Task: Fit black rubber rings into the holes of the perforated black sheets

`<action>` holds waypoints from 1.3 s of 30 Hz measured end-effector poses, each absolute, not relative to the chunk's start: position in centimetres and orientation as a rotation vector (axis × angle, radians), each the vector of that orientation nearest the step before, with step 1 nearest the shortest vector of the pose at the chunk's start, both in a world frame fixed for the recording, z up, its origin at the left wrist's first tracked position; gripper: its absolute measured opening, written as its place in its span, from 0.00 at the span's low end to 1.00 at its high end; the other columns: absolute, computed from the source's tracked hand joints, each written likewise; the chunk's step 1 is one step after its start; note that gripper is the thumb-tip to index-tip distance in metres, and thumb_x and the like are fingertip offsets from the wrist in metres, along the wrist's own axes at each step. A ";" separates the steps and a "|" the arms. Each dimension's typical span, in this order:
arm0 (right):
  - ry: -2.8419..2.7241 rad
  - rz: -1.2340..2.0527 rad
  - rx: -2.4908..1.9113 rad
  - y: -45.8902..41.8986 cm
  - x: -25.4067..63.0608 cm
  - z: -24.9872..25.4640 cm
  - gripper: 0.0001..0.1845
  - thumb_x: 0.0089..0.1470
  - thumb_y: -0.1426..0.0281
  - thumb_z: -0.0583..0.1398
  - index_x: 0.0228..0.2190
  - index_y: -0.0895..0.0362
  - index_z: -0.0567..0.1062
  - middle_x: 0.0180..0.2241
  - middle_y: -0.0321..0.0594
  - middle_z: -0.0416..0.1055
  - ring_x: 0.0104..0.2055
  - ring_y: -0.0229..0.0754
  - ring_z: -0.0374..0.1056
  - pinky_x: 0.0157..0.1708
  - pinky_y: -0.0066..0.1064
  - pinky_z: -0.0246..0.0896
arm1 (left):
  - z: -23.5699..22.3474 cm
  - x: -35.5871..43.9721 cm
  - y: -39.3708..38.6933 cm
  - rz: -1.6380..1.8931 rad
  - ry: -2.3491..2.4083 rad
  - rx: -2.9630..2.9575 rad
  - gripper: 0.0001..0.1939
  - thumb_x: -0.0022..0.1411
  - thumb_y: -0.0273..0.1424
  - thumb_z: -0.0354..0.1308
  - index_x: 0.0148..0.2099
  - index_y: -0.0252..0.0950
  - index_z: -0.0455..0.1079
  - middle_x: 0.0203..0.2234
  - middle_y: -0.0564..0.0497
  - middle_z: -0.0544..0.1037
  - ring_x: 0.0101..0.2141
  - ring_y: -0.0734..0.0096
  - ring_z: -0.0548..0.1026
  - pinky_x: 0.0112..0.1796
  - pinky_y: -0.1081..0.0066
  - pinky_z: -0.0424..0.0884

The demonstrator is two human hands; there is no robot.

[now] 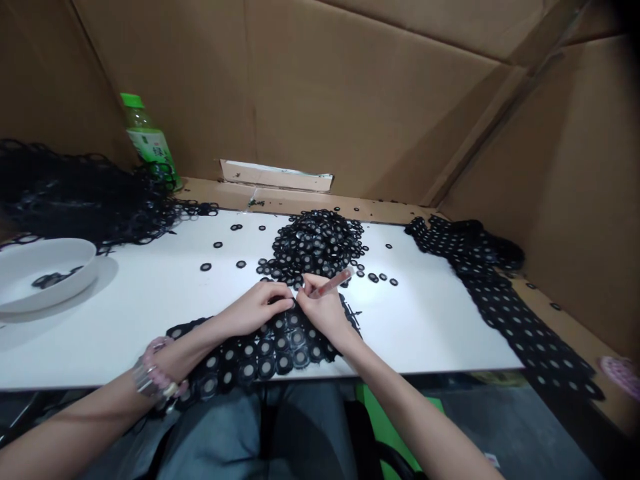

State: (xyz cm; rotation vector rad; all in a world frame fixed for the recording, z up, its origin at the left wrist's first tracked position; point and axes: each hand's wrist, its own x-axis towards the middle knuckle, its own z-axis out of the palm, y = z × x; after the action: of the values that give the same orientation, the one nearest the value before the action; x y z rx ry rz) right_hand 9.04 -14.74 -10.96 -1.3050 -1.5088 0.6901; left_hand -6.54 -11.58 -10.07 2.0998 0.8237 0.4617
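A black sheet with rows of pale round discs point(266, 348) lies over the front of the white table and hangs past its edge. My left hand point(260, 305) is closed at the sheet's upper edge, thumb and index finger pinching there. In my right hand point(323, 310) is a slim pen-like tool point(333, 283), clear with a reddish core and slanting up to the right. Its tip is hidden by the fingers, close to my left fingertips. Just beyond both hands rises a heap of small black rings with pale centres point(317, 243).
Loose black rings point(205, 267) are scattered around the heap. To the left are a white bowl point(75, 283) with black pieces, a tangled black pile point(75, 193) and a green-capped bottle point(153, 147). Another dotted black sheet point(505, 307) drapes along the right. Cardboard walls point(350, 100) enclose the table.
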 end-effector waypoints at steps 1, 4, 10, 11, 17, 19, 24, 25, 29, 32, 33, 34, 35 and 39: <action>-1.462 0.729 -1.307 -14.7 9.2 -10.9 0.14 0.38 0.77 0.53 0.12 0.54 0.52 0.12 0.27 0.49 0.17 0.32 0.48 0.18 0.25 0.43 | -10.0 -6.5 -11.7 0.439 0.855 2.089 0.14 0.61 0.37 0.46 0.29 0.35 0.65 0.26 0.54 0.71 0.31 0.70 0.67 0.34 0.74 0.61; -1.326 0.842 -1.288 -14.4 9.6 -11.0 0.14 0.38 0.75 0.54 0.13 0.54 0.52 0.11 0.26 0.51 0.15 0.33 0.52 0.17 0.25 0.46 | -9.7 -6.3 -12.0 0.356 0.984 2.142 0.18 0.60 0.43 0.45 0.27 0.35 0.64 0.23 0.55 0.69 0.27 0.69 0.66 0.29 0.74 0.58; -1.281 0.837 -1.293 -14.6 9.8 -11.0 0.14 0.38 0.75 0.54 0.13 0.54 0.52 0.11 0.25 0.49 0.15 0.32 0.53 0.17 0.24 0.46 | -8.9 -6.5 -12.0 0.164 1.049 2.202 0.23 0.48 0.49 0.55 0.20 0.35 0.55 0.14 0.59 0.57 0.21 0.75 0.57 0.24 0.75 0.52; -1.284 0.817 -1.296 -14.8 9.8 -10.8 0.14 0.38 0.75 0.54 0.13 0.54 0.52 0.11 0.25 0.49 0.15 0.32 0.53 0.17 0.24 0.46 | -8.9 -6.6 -11.9 0.159 1.034 2.185 0.22 0.49 0.48 0.55 0.19 0.35 0.55 0.14 0.59 0.55 0.21 0.76 0.56 0.24 0.75 0.51; -1.321 0.855 -1.282 -16.2 9.4 -10.0 0.15 0.40 0.74 0.54 0.13 0.54 0.51 0.11 0.25 0.48 0.14 0.32 0.55 0.16 0.24 0.47 | -9.6 -6.9 -11.8 0.216 1.014 2.187 0.22 0.51 0.45 0.55 0.18 0.35 0.53 0.15 0.59 0.51 0.22 0.76 0.53 0.27 0.75 0.52; -1.305 0.932 -1.294 -16.2 9.5 -10.0 0.15 0.38 0.76 0.53 0.13 0.54 0.51 0.11 0.25 0.48 0.14 0.32 0.55 0.16 0.24 0.48 | -9.6 -6.8 -11.9 0.244 1.015 2.186 0.22 0.50 0.44 0.55 0.18 0.35 0.52 0.15 0.59 0.50 0.21 0.76 0.52 0.26 0.75 0.51; -1.307 0.991 -1.291 -15.9 9.6 -10.3 0.14 0.37 0.76 0.53 0.13 0.54 0.51 0.11 0.25 0.48 0.14 0.32 0.55 0.16 0.24 0.48 | -9.3 -6.6 -12.1 0.247 1.022 2.188 0.21 0.51 0.43 0.55 0.17 0.35 0.53 0.15 0.59 0.51 0.21 0.77 0.54 0.27 0.76 0.53; -1.325 0.978 -1.299 -15.9 9.6 -10.3 0.14 0.37 0.76 0.53 0.13 0.54 0.51 0.12 0.25 0.49 0.14 0.32 0.55 0.16 0.24 0.48 | -9.2 -6.6 -12.1 0.239 1.020 2.188 0.21 0.51 0.43 0.55 0.17 0.35 0.54 0.15 0.59 0.52 0.21 0.76 0.55 0.28 0.76 0.54; -1.516 0.786 -1.349 -16.3 9.4 -10.3 0.15 0.39 0.77 0.53 0.12 0.55 0.50 0.13 0.27 0.49 0.17 0.32 0.50 0.19 0.25 0.44 | -9.3 -6.7 -12.2 0.224 1.030 2.188 0.18 0.52 0.43 0.54 0.21 0.35 0.62 0.16 0.58 0.59 0.25 0.72 0.60 0.35 0.73 0.57; -1.644 0.707 -1.327 -16.6 9.1 -10.3 0.16 0.39 0.79 0.52 0.13 0.55 0.48 0.13 0.27 0.46 0.18 0.32 0.47 0.19 0.26 0.43 | -9.4 -6.8 -12.2 0.204 1.028 2.152 0.17 0.52 0.44 0.53 0.24 0.35 0.66 0.19 0.57 0.64 0.29 0.69 0.63 0.38 0.71 0.57; -1.665 0.702 -1.319 -16.7 9.0 -10.3 0.16 0.39 0.79 0.51 0.13 0.55 0.48 0.13 0.27 0.45 0.18 0.32 0.47 0.19 0.26 0.42 | -9.4 -6.8 -12.1 0.201 1.018 2.143 0.17 0.52 0.44 0.52 0.24 0.35 0.66 0.19 0.56 0.65 0.29 0.68 0.63 0.38 0.70 0.58; -1.677 0.701 -1.314 -16.6 9.0 -10.3 0.16 0.39 0.79 0.51 0.13 0.55 0.48 0.13 0.27 0.44 0.18 0.32 0.46 0.19 0.26 0.42 | -9.4 -6.8 -12.1 0.203 1.007 2.141 0.17 0.53 0.44 0.52 0.24 0.35 0.65 0.19 0.56 0.65 0.29 0.68 0.63 0.37 0.70 0.58; -1.674 0.700 -1.313 -16.5 9.0 -10.3 0.16 0.39 0.79 0.51 0.13 0.55 0.48 0.13 0.27 0.44 0.18 0.32 0.46 0.19 0.25 0.42 | -9.4 -6.8 -12.0 0.206 0.997 2.145 0.17 0.53 0.44 0.51 0.24 0.35 0.64 0.19 0.56 0.64 0.28 0.68 0.63 0.37 0.71 0.58; -1.487 0.808 -1.314 -16.0 9.4 -10.0 0.16 0.39 0.77 0.52 0.13 0.54 0.49 0.12 0.27 0.48 0.16 0.32 0.50 0.18 0.25 0.44 | -9.3 -6.7 -11.9 0.208 0.993 2.171 0.19 0.54 0.45 0.49 0.21 0.36 0.57 0.18 0.57 0.61 0.27 0.69 0.62 0.34 0.72 0.57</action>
State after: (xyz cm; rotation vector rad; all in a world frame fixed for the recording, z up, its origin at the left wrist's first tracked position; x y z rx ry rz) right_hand 9.42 -15.96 -10.01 -1.3138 -1.4874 0.8077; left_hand -6.70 -11.94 -9.29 2.1713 0.9930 0.2083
